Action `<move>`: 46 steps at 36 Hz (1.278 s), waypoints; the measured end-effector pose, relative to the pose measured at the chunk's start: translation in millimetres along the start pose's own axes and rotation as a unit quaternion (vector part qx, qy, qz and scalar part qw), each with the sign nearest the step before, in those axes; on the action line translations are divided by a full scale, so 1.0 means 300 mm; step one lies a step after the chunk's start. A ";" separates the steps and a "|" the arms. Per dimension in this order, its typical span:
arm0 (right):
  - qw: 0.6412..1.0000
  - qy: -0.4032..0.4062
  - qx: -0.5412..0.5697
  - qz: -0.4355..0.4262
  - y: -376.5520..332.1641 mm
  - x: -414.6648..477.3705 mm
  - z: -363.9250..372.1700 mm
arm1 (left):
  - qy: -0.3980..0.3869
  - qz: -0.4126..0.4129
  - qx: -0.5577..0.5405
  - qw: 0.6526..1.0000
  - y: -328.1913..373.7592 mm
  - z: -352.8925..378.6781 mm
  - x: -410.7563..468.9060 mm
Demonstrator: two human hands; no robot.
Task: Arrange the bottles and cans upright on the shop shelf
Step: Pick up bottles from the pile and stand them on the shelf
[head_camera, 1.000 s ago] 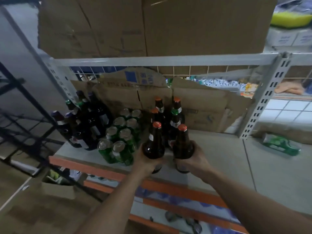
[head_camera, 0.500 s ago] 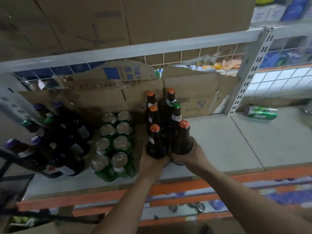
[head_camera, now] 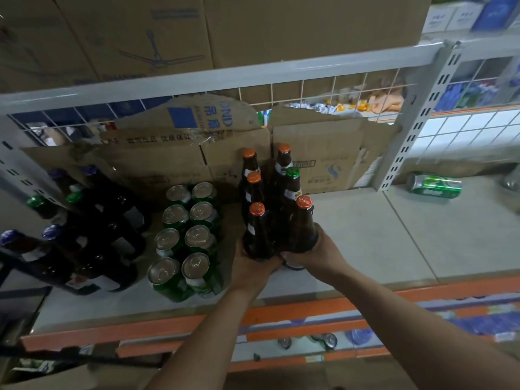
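On the grey shop shelf (head_camera: 365, 240) two brown bottles with orange caps stand upright side by side at the front of a bottle row. My left hand (head_camera: 254, 267) grips the base of the left bottle (head_camera: 257, 235). My right hand (head_camera: 318, 253) grips the base of the right bottle (head_camera: 304, 226). Behind them stand several more brown bottles (head_camera: 277, 178), one with a green cap. Several green cans (head_camera: 185, 237) stand upright in two columns to the left. Dark bottles (head_camera: 92, 232) fill the shelf's left end. A single green can (head_camera: 434, 185) lies on its side at the far right.
Flattened cardboard (head_camera: 315, 153) lines the shelf's back, with a wire grid (head_camera: 323, 91) above it. Large cardboard boxes (head_camera: 225, 32) sit on the shelf overhead. A perforated upright post (head_camera: 408, 136) divides the shelf bays. Orange rails (head_camera: 295, 313) edge the front, and loose cans lie on a lower shelf.
The two held bottles have settled onto the shelf at the front of the row. The view has swung left and downward, so the lying can now sits further right.
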State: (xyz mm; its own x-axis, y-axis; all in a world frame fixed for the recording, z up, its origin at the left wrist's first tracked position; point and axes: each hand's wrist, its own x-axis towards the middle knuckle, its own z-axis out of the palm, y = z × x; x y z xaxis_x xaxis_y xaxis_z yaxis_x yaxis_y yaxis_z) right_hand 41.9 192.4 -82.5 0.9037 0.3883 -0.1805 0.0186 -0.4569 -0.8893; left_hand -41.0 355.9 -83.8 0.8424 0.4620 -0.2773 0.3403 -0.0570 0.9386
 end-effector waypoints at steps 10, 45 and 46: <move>0.998 0.005 -0.007 0.059 -0.052 -0.101 -0.074 | -0.013 -0.078 0.061 0.995 -0.038 -0.033 0.017; 0.954 0.289 -0.023 0.074 0.292 -0.857 -1.527 | -0.295 0.293 0.162 0.895 0.778 1.270 -0.531; 0.954 0.288 -0.023 0.075 0.312 -0.850 -1.549 | -0.299 0.292 0.162 0.894 0.780 1.296 -0.529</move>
State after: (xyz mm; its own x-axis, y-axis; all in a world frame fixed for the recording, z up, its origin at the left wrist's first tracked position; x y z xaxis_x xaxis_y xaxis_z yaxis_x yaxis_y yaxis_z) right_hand 12.1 -321.3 75.5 0.9826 -0.1832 -0.0305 -0.1221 -0.5133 -0.8495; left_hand 67.4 -74.8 100.0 0.9554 -0.2812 0.0900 -0.2098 -0.4320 0.8771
